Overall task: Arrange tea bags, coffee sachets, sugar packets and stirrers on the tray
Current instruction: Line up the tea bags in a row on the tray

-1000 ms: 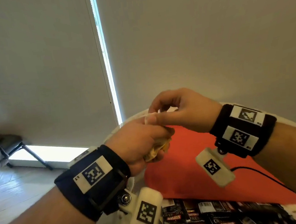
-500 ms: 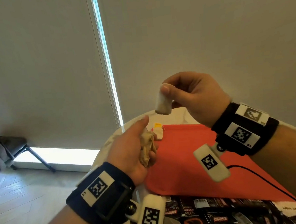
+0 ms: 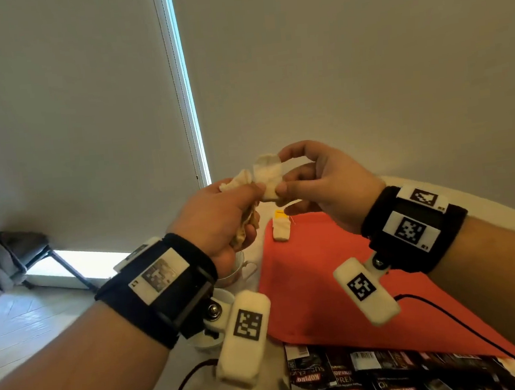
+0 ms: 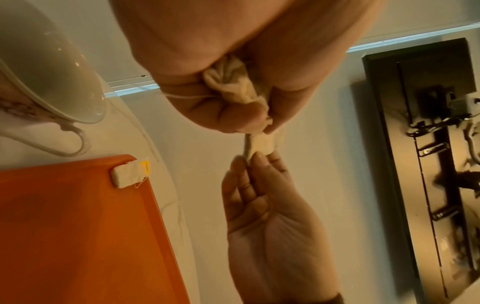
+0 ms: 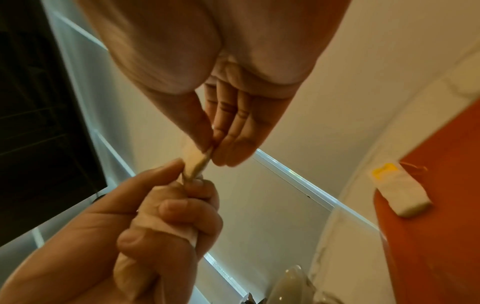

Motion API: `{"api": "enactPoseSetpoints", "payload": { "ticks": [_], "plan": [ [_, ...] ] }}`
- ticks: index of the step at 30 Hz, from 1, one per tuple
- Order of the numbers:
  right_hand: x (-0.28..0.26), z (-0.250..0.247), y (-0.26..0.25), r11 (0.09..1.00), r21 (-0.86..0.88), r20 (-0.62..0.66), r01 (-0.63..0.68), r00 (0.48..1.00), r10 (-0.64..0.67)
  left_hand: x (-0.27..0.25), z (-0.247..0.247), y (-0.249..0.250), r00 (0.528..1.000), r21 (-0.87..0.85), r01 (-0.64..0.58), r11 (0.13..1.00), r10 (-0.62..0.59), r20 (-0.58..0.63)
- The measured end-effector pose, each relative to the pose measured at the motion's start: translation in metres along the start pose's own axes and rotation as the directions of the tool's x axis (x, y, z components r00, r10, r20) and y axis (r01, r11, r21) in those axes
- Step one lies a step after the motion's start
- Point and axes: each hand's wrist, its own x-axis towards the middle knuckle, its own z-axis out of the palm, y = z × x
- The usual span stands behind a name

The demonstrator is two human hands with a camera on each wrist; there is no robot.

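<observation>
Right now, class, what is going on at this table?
A person is sorting tea bags above an orange tray. The left hand grips a bunch of tea bags, while the right hand pinches a single tea bag at the bunch. One tea bag with a yellow tag already lies at the tray's far corner. Dark coffee sachets sit nearest the person.

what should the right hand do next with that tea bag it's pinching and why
Probably carry it down and lay it on the orange tray, beside the tea bag already lying at the far corner. The right hand pinches one tea bag up in the air, while the left hand grips a bunch of others.
</observation>
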Motion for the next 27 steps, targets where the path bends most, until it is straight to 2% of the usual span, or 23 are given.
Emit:
{"api": "enactPoseSetpoints", "payload": {
  "ticks": [3, 6, 9, 11, 14, 20, 27],
  "plan": [
    [0.013, -0.003, 0.017, 0.996, 0.054, -0.092, -0.068, 0.993, 0.073, 0.010, -0.003, 0.000, 0.995, -0.024, 0.097, 0.995, -0.097, -0.033],
    [0.030, -0.011, 0.048, 0.972, 0.044, -0.191, -0.232, 0.953, 0.236, 0.017, -0.009, 0.002, 0.985, -0.091, 0.162, 0.983, -0.167, -0.050],
    [0.039, -0.018, 0.085, 0.900, -0.065, -0.203, -0.431, 0.889, 0.411, 0.020, -0.015, 0.004, 0.985, -0.112, 0.156, 0.981, -0.162, -0.052],
    [0.042, -0.017, 0.104, 0.841, -0.195, -0.206, -0.504, 0.860, 0.467, 0.021, -0.018, 0.003, 0.986, -0.117, 0.146, 0.982, -0.154, -0.059],
    [0.047, -0.010, 0.122, 0.792, -0.299, -0.242, -0.532, 0.845, 0.476, 0.021, -0.017, 0.005, 0.987, -0.121, 0.144, 0.982, -0.151, -0.048],
    [0.057, 0.003, 0.131, 0.778, -0.154, -0.256, -0.609, 0.785, 0.564, 0.022, -0.012, 0.006, 0.988, -0.110, 0.149, 0.983, -0.152, -0.022],
    [0.061, -0.001, 0.127, 0.738, -0.223, -0.299, -0.636, 0.766, 0.570, 0.021, -0.008, 0.003, 0.985, -0.131, 0.169, 0.977, -0.173, -0.022]
  ]
}}
